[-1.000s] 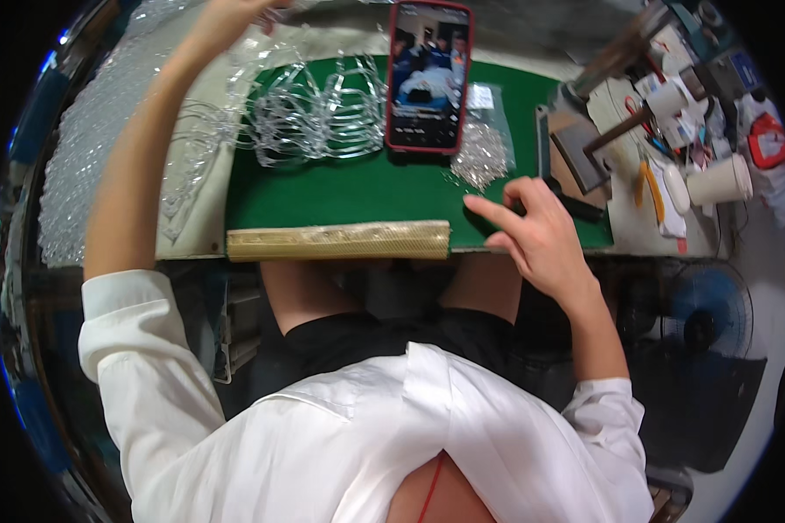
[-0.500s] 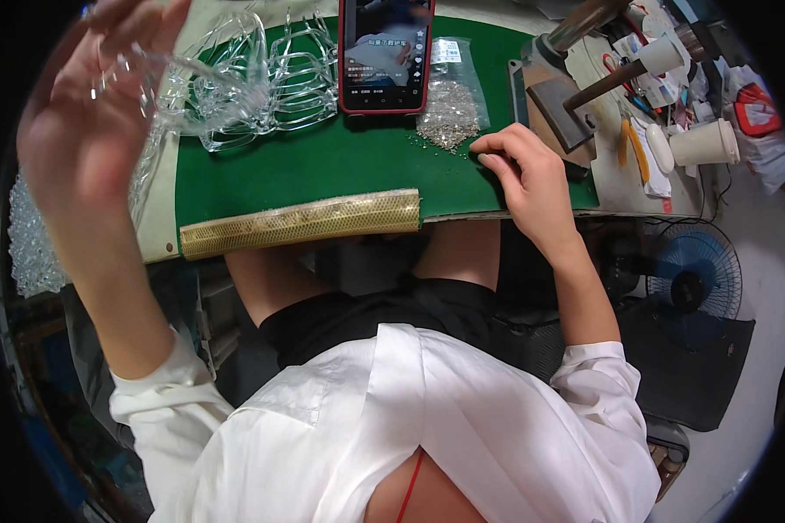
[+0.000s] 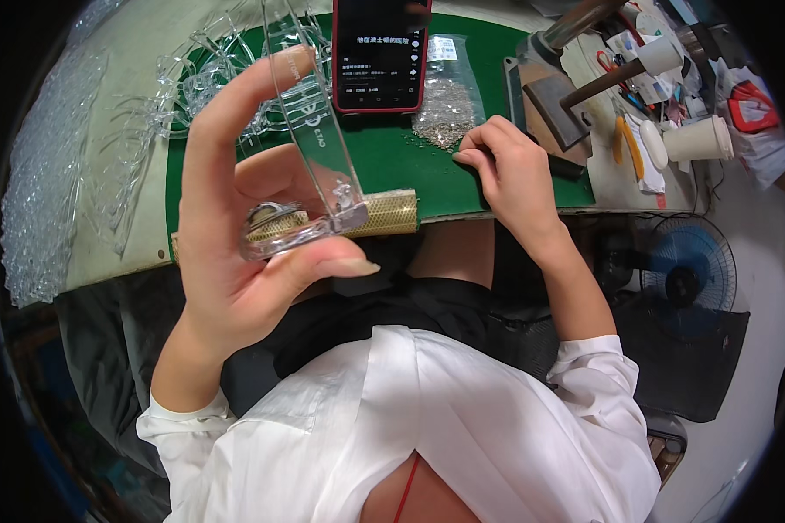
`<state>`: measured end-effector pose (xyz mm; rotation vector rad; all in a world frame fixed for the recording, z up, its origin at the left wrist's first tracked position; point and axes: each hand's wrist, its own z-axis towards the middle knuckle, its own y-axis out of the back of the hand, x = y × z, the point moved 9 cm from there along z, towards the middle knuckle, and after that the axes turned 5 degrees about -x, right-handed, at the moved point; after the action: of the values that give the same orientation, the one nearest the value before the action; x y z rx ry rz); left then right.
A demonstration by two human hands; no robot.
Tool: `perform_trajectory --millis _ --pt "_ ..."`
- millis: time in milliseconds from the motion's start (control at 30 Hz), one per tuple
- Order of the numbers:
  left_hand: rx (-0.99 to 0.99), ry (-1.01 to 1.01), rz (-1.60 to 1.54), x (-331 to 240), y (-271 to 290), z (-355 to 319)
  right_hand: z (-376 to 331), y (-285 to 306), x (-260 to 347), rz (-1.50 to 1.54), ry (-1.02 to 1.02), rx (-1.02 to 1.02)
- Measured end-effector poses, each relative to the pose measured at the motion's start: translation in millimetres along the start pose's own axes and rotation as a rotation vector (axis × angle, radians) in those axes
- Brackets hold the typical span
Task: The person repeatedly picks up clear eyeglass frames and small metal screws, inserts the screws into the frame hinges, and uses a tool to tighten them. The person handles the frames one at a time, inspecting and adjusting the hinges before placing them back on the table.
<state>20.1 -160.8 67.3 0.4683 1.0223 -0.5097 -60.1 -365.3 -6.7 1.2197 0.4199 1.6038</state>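
The left hand (image 3: 235,253) is raised in the left centre of the frame, close to the camera, with its fingers closed around a clear plastic piece (image 3: 310,148). The thumb presses along the lower edge and the forefinger reaches up along the tall upright part. The piece stands nearly upright, a long transparent strip rising toward the top of the frame from a rounded base, with a small metal part at that base.

The right hand (image 3: 510,170) sits at the upper right of centre, on the near edge of the green mat (image 3: 384,166). Its fingers are curled loosely inward, fingertips down by a scatter of small silvery beads (image 3: 445,109) lying on a clear bag; I cannot tell whether it pinches anything.

A phone with a red case (image 3: 379,52) stands at the top centre, just beside the beads. A gold mesh strip (image 3: 384,213) lies along the mat's front edge, partly behind the left hand. More clear plastic pieces (image 3: 192,87) are heaped in the upper left. At the upper right are a hammer (image 3: 619,74), a paper cup (image 3: 702,139) and yellow-handled pliers (image 3: 624,139), with a small blue fan (image 3: 689,279) at the right.
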Motion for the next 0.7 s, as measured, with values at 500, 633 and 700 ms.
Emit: perform_trajectory --millis 500,633,700 --pt "0.28 -0.016 -0.179 2 -78 1 12 73 61 0.485 0.227 -0.024" --pt "0.293 0.029 -0.213 2 -95 2 5 101 104 0.356 0.438 -0.135" --pt "0.306 0.022 -0.217 2 -100 3 4 104 104 0.302 0.462 -0.155"
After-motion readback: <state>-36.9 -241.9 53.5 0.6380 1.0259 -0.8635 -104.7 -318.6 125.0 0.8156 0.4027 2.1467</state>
